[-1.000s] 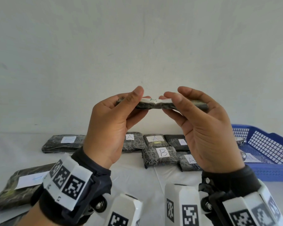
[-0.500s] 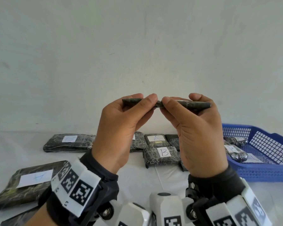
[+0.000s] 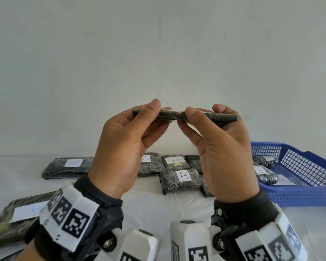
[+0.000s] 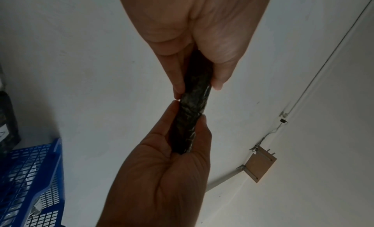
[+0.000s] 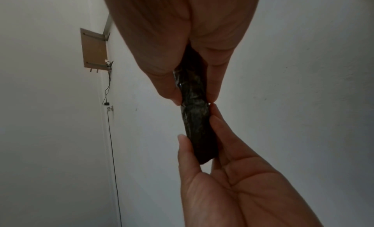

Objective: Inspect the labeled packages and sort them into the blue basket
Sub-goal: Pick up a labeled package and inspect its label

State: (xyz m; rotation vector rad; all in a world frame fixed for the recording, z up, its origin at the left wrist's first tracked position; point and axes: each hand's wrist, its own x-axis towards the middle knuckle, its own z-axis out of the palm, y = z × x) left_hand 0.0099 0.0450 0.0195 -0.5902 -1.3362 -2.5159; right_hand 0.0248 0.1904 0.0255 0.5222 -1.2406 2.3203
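Package, flat, slim, crinkly dark plastic wrap, pinched edge-on between left hand and right hand.

The held package is wrapped in glossy, crinkled black plastic film, as are the packages lying on the surface, each with a matt white paper label. The blue basket is smooth perforated plastic. A white cloth covers the surface.

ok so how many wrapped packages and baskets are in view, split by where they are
blue plastic basket: 1
held black plastic-wrapped package: 1
black wrapped packages on the white table: at least 7
black wrapped packages in the basket: 3 visible
total: at least 12
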